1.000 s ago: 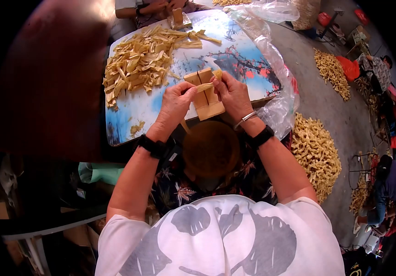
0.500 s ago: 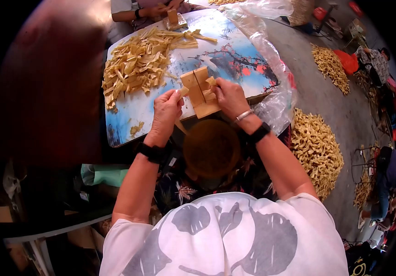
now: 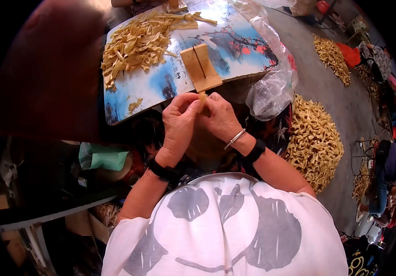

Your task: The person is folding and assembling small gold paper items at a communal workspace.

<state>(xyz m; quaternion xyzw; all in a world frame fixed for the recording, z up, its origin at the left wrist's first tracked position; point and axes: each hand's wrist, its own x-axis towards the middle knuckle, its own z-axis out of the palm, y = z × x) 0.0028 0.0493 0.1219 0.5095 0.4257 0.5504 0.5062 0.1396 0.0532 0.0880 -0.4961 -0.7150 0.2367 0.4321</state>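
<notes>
Pinching a small, flat piece of yellow dried material (image 3: 202, 97) at the centre of the frame, the left hand (image 3: 178, 117) and the right hand (image 3: 221, 117) are now meeting fingertip to fingertip. Half a second ago they were working apart at either side of the pale wooden block with a dark slit (image 3: 208, 83); now they are holding together just below its lower edge. For the work in hand, this means the handling is happening between the fingers, off the block, which is standing unoccupied by either hand.

Both grips are appearing closed on the same piece, thumb against finger; its lower part is hiding behind the hands, so its full shape is not showing. The block is resting at the near edge of the white-and-blue table with painted blossom branches (image 3: 234, 60). A loose heap of flat yellow strips (image 3: 135, 43) is covering the table's upper left. Clear crumpled plastic sheeting (image 3: 269, 99) is hanging by the table's right edge, and a large mound of short, knobbly yellow pieces (image 3: 315, 142) is lying on the floor at right.
</notes>
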